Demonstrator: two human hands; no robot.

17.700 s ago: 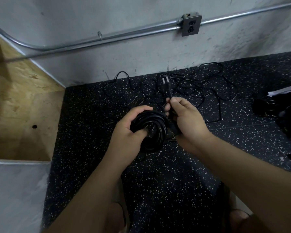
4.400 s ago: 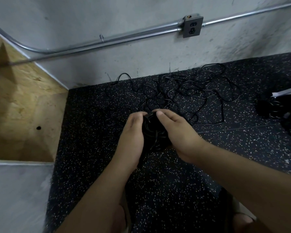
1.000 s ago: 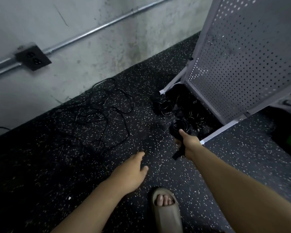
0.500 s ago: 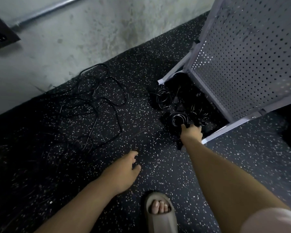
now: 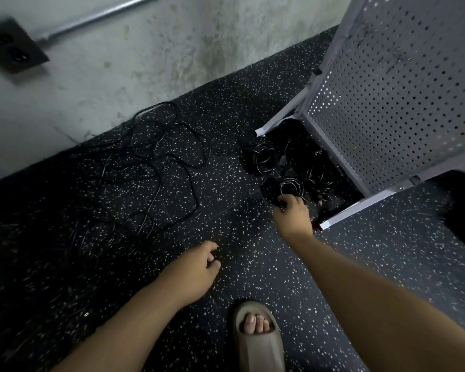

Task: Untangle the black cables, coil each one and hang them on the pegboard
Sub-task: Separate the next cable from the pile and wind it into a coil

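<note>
Head view. Floor [image 5: 387, 264]: black, speckled. Right grip [image 5: 293, 214]: a bare hand, fingers curled round the near edge of a coil [image 5: 289, 187] that lies on the floor at the foot of the pegboard [image 5: 395, 89]. More coils [image 5: 263, 158]: just beyond it, by the board's lower edge. Left grip [image 5: 196, 267]: slack, fingers loosely curled, holding nothing, above bare floor. Tangle [image 5: 156, 167] of loose cables: on the floor by the wall, left of the coils. Sandal [image 5: 258, 336]: bottom centre. Outlet [image 5: 14, 48]: on the wall, upper left.
</note>
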